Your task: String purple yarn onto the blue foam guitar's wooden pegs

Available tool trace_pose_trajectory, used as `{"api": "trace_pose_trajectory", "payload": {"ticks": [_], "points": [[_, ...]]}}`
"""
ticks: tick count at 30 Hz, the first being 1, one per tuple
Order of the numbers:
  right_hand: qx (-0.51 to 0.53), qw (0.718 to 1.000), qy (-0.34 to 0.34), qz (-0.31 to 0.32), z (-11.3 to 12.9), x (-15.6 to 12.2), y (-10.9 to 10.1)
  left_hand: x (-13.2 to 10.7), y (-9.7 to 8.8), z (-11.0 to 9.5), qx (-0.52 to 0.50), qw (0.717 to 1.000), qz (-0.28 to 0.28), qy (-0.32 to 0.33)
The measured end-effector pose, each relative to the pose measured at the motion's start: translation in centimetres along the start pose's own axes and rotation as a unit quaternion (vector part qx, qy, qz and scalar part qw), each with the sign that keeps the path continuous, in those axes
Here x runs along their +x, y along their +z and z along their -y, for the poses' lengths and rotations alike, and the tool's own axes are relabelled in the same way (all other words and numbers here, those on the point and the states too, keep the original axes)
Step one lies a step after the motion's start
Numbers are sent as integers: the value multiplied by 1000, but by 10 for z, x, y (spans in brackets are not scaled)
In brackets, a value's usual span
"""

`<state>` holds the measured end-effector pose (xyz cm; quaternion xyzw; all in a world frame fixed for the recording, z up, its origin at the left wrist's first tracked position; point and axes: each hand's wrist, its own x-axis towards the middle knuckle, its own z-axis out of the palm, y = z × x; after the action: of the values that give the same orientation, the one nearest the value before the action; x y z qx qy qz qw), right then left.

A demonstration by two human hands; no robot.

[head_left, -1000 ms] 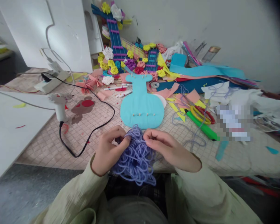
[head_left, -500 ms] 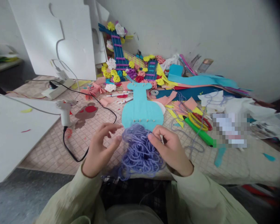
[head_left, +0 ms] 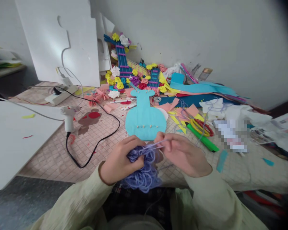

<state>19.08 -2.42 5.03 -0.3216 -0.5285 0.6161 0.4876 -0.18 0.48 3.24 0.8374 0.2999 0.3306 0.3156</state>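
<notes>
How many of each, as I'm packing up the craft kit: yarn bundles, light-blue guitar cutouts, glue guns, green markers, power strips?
Yarn bundle: 1
Light-blue guitar cutout: 1
Glue gun: 1
Green marker: 1
Power strip: 1
Total: 5

bare mat (head_left: pixel 86 153) left, green marker (head_left: pixel 201 139) right

Yarn tangle (head_left: pixel 145 174) at table (head_left: pixel 50 156) edge, guitar cutout (head_left: pixel 145 116) behind it, glue gun (head_left: pixel 68 118) left, marker (head_left: pixel 203 140) right
</notes>
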Motion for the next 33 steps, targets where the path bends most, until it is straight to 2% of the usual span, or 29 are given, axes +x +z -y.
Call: {"api": "trace_pose_trajectory", "payload": {"ticks": [3,5,6,8,9,10,11,12,14,16,17,18,20,22,23,24,25,27,29,30,31,33], "points": [[-14,999,3,34,6,-3,-3,-4,-5,-1,27,1000,0,-1],[-131,989,19,63,12,-5,-2,-6,-6,-2,58,998,1,0],[-218,973,26,71,16,-5,-1,-6,-6,-2,74,997,0,1],[-385,920,26,72,23,-6,3,-7,-5,0,102,995,-2,2],[-431,899,21,72,25,-6,4,-8,-5,0,111,994,0,5],[-439,895,11,75,27,-6,5,-8,-4,1,118,993,1,7],[-406,910,-2,79,28,-6,6,-9,-4,1,122,993,3,9],[-340,937,-20,77,28,-7,5,-10,-5,0,122,992,3,10],[-162,983,-70,42,26,-8,2,-12,-7,-2,111,994,4,11],[-23,995,-100,8,24,-11,-4,-13,-10,-5,95,995,10,13],[4,995,-100,8,24,-13,-8,-14,-12,-7,92,996,12,14],[-10,996,-84,20,25,-15,-11,-14,-14,-8,94,995,13,12],[-141,987,-21,74,30,-20,-17,-13,-15,-8,112,994,8,4],[-321,939,28,124,36,-24,-20,-13,-16,-6,136,991,7,-9],[-382,913,33,140,39,-26,-20,-13,-15,-5,149,989,10,-16],[-400,905,15,144,41,-27,-19,-13,-15,-3,159,987,13,-21],[-371,919,-28,130,41,-29,-19,-14,-14,-2,164,986,18,-23],[-210,967,-126,63,38,-31,-19,-15,-14,0,155,987,31,-16],[-35,984,-173,27,33,-34,-22,-16,-15,-1,130,990,47,0],[21,986,-160,46,30,-36,-23,-17,-15,-1,122,991,55,5],[42,989,-117,84,28,-38,-25,-17,-16,-1,120,991,60,4],[13,984,16,178,27,-44,-26,-18,-16,-1,132,989,62,-6]]}}
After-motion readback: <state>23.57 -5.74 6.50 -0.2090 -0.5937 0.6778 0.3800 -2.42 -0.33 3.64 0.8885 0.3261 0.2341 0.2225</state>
